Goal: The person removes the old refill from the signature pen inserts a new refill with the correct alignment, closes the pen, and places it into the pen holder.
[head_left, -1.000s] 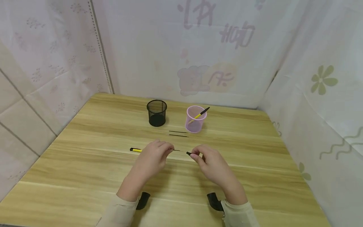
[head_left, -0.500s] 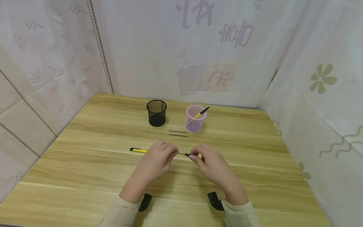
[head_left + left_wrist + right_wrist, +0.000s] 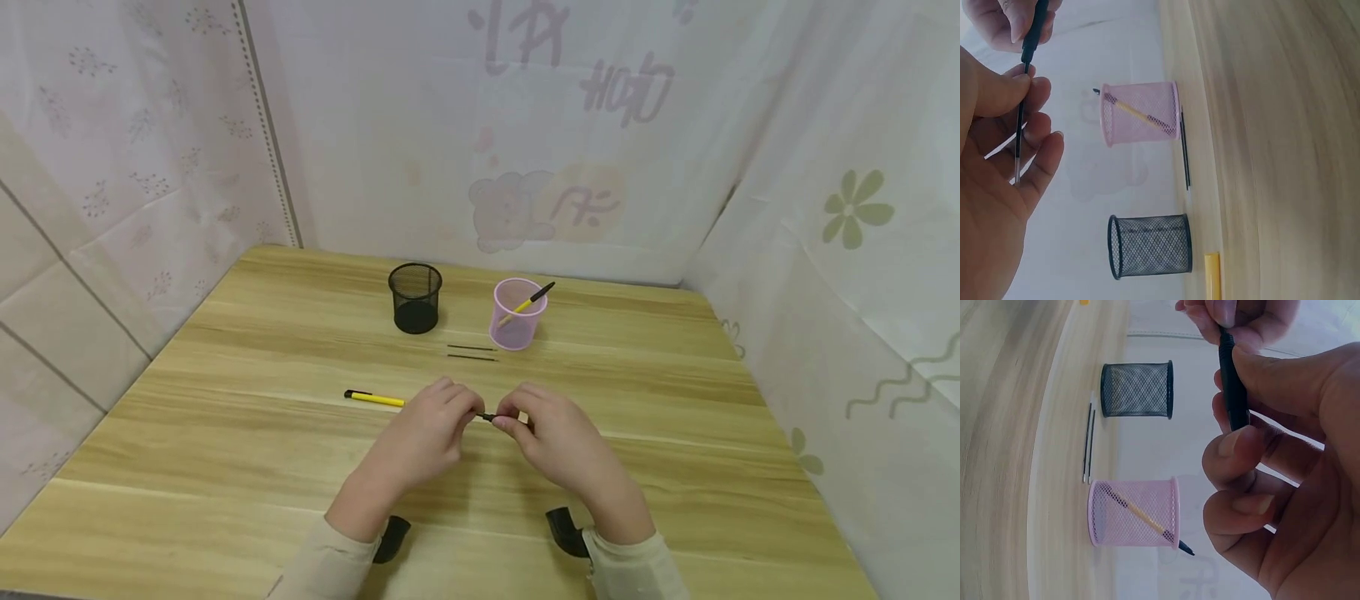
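Observation:
My left hand pinches a thin dark pen refill between thumb and forefinger; the refill's pale end crosses the palm in the left wrist view. My right hand grips the black front section of a pen with its thumb and fingers. The refill's other end runs into that black section, and the two hands almost meet over the table. Left of the left hand lies a yellow pen barrel with a black clip end, its right end overlapped by the hand in the head view.
Behind the hands, two dark refills lie side by side on the wooden table. A black mesh cup stands at the back, and a pink mesh cup to its right holds a yellow and black pen. Printed cloth encloses the table.
The left hand has moved right and slightly nearer, bringing the refill from apart from the black section into it. More of the yellow barrel shows. The right hand has barely moved.

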A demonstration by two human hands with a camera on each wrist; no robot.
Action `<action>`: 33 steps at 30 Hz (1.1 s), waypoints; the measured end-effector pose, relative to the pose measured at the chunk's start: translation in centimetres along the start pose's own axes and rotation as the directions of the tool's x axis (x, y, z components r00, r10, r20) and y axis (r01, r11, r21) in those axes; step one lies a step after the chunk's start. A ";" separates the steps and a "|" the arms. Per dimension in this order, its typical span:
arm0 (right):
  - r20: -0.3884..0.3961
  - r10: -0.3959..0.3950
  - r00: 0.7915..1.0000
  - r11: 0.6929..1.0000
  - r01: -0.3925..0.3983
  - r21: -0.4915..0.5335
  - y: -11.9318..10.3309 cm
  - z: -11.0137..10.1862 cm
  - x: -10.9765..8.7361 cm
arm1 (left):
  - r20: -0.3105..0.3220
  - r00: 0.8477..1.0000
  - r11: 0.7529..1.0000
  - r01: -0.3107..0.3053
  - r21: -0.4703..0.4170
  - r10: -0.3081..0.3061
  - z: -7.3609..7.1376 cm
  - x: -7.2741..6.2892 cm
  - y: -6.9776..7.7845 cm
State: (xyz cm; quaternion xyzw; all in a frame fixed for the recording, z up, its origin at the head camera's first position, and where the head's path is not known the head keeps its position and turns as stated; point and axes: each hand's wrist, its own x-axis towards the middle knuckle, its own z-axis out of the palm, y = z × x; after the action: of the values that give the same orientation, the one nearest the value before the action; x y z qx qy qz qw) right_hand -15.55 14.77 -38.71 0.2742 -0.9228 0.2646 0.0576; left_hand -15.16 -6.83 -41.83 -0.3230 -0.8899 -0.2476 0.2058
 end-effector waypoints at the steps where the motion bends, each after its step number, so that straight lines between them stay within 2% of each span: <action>1: -0.001 -0.004 1.000 1.000 0.004 0.000 -0.1 0.1 0.0 | 0.006 1.000 1.000 0.006 -0.006 -0.006 0.0 0.0 0.1; 7: -0.020 -0.028 0.999 1.000 0.028 -0.002 -0.2 0.6 0.0 | 0.062 0.998 0.997 0.037 -0.073 -0.033 0.0 -0.1 0.8; 10: -0.027 -0.038 0.999 0.999 0.038 -0.007 -0.1 0.9 0.0 | 0.071 0.997 0.993 0.050 -0.106 -0.042 0.1 -0.1 1.0; 18: -0.013 0.002 1.000 1.000 -0.002 0.017 0.1 1.1 -0.1 | -0.014 0.995 0.965 0.090 -0.245 -0.096 0.0 -0.3 1.1; 22: -0.013 0.032 0.999 0.999 -0.031 0.020 0.3 1.1 -0.2 | -0.052 0.990 0.957 0.110 -0.268 -0.128 -0.4 -0.3 0.7; 25: -0.016 0.049 0.999 0.998 -0.049 0.027 0.5 1.2 -0.2 | -0.074 0.981 0.950 0.151 -0.272 -0.177 -0.8 -0.2 -0.2; 28: -0.020 0.064 0.998 0.997 -0.063 0.041 0.6 1.2 -0.3 | -0.076 0.963 0.950 0.240 -0.201 -0.259 -1.2 -0.3 -1.8; 30: -0.030 0.070 0.997 0.996 -0.068 0.060 0.7 1.1 -0.4 | -0.047 0.943 0.943 0.326 -0.069 -0.330 -1.3 -0.5 -3.2; 32: -0.040 0.080 0.996 0.993 -0.077 0.085 0.8 1.1 -0.4 | 0.030 0.906 0.904 0.419 0.090 -0.423 -1.4 -0.8 -4.5; 33: -0.046 0.082 0.996 0.992 -0.077 0.101 0.8 1.0 -0.5 | 0.081 0.880 0.876 0.452 0.167 -0.469 -1.5 -1.0 -5.1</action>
State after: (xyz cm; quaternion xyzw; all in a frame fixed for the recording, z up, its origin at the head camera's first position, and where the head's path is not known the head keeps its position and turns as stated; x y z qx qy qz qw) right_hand -15.56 15.04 -40.08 0.2328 -0.9170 0.3189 0.0566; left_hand -17.60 -11.59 -42.72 -0.1004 -0.9672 -0.2055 0.1103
